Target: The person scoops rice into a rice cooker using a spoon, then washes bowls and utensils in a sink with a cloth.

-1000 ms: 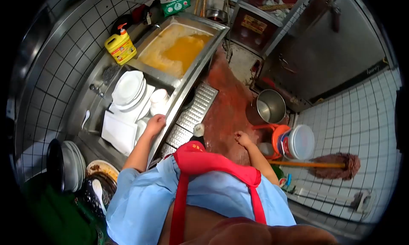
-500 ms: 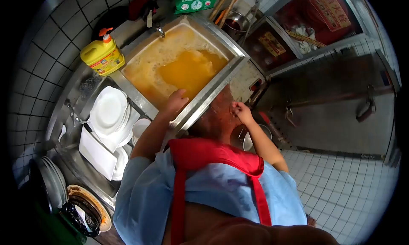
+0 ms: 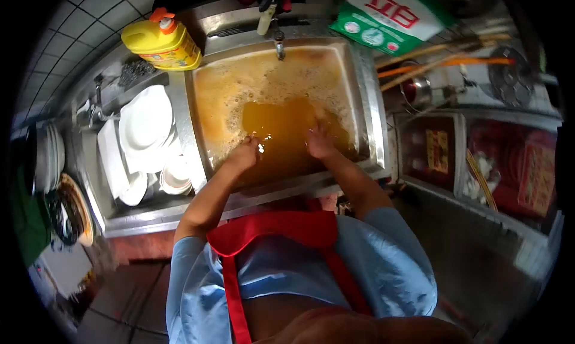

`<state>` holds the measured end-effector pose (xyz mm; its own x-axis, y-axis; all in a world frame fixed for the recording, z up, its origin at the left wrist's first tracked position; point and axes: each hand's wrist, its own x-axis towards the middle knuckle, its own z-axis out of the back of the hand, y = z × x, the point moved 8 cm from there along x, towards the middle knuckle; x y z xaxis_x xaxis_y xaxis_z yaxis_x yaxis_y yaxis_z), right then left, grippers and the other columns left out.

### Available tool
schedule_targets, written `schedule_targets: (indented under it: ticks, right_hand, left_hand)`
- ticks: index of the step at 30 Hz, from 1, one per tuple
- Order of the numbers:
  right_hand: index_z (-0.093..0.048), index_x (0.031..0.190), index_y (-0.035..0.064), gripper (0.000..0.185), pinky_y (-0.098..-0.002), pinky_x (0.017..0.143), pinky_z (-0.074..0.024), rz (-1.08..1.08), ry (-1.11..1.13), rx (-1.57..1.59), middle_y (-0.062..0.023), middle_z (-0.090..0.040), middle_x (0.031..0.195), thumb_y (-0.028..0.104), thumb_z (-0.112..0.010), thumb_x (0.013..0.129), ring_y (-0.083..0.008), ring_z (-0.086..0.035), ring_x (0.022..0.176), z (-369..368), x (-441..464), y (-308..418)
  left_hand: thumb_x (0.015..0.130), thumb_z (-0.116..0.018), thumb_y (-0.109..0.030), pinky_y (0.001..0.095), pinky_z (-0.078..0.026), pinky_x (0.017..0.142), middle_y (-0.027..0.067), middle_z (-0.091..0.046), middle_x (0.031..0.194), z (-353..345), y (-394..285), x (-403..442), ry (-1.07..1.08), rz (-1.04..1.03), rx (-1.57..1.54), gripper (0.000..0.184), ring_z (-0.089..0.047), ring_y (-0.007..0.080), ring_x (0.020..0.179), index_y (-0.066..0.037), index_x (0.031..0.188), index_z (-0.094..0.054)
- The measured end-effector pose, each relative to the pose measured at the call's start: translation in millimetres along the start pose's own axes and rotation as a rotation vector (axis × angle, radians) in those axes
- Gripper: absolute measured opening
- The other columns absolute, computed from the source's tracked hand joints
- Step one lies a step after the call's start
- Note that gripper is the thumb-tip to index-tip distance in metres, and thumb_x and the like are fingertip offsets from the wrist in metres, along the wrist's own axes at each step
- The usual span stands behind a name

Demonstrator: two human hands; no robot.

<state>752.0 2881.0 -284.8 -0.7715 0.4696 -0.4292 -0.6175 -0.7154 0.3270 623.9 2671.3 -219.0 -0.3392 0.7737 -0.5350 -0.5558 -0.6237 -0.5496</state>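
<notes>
The metal sink (image 3: 374, 113) holds cloudy orange-brown water (image 3: 278, 125) with foam round its edges. My left hand (image 3: 244, 154) is at the water's surface over the near left part of this sink. Its fingers are bent, and their tips are hard to make out against glints on the water. My right hand (image 3: 320, 141) reaches into the water at the near right, fingers stretched forward and partly under. I see nothing held in it. Whatever lies beneath the murky water is hidden. A tap (image 3: 279, 44) stands at the sink's back edge.
A second basin on the left holds stacked white plates (image 3: 145, 119), bowls (image 3: 175, 176) and a rectangular dish (image 3: 112, 158). Behind stand a yellow detergent bottle (image 3: 162, 44) and a green-white bag (image 3: 389, 20). Dirty dishes (image 3: 75, 209) sit far left; a glass-fronted cabinet (image 3: 461, 158) stands right.
My view has turned toward the sink. My right hand has moved from outside the sink into its water, and my left hand has come to the water's surface.
</notes>
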Motion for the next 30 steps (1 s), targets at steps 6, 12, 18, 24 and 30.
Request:
schedule_targets:
  ticks: [6,12,18,24,30]
  right_hand:
    - [-0.055,0.107,0.0097,0.036,-0.0433,0.090,-0.0394,0.066,0.312,-0.192,-0.0166,-0.052,0.112,0.032,-0.050,0.080,-0.0314,-0.050,0.103,78.9,32.1,41.9]
    - [-0.058,0.109,0.0065,0.044,-0.0421,0.082,-0.0452,-0.188,0.334,-0.205,-0.0183,-0.056,0.110,0.038,-0.043,0.083,-0.0340,-0.055,0.099,98.9,71.7,48.1]
    - [-0.058,0.104,0.0063,0.040,-0.0445,0.082,-0.0446,-0.306,0.338,-0.090,-0.0201,-0.059,0.102,0.035,-0.052,0.078,-0.0353,-0.056,0.096,78.2,79.2,22.4]
    - [-0.058,0.104,0.0056,0.039,-0.0442,0.081,-0.0448,-0.300,0.311,-0.170,-0.0199,-0.059,0.101,0.035,-0.051,0.079,-0.0350,-0.056,0.096,52.6,81.2,-0.9]
    - [-0.057,0.104,0.0048,0.038,-0.0438,0.081,-0.0450,-0.251,0.282,-0.233,-0.0196,-0.059,0.100,0.034,-0.050,0.081,-0.0346,-0.057,0.095,32.9,80.4,-27.9]
  left_hand:
    - [0.081,-0.051,-0.024,0.0389,-0.040,0.092,0.0181,-0.056,0.108,-35.3,32.7,72.1,0.063,0.257,0.241,0.041,-0.053,0.0310,0.103,-0.009,0.118,-0.046]
    - [0.082,-0.050,-0.030,0.0371,-0.040,0.092,0.0132,-0.054,0.116,-8.4,0.8,91.0,0.485,0.293,0.263,0.038,-0.052,0.0298,0.107,-0.007,0.112,-0.055]
    - [0.080,-0.054,-0.031,0.0369,-0.043,0.088,0.0145,-0.054,0.116,-50.9,30.5,96.2,0.339,0.461,0.144,0.041,-0.053,0.0286,0.105,-0.006,0.112,-0.055]
    - [0.078,-0.057,-0.033,0.0367,-0.046,0.084,0.0157,-0.054,0.116,-53.2,24.8,100.0,0.259,0.519,0.046,0.045,-0.055,0.0274,0.103,-0.004,0.112,-0.055]
    - [0.076,-0.059,-0.031,0.0371,-0.048,0.076,0.0149,-0.057,0.109,-66.5,36.3,114.0,0.344,0.505,-0.315,0.044,-0.058,0.0260,0.092,-0.005,0.111,-0.056]
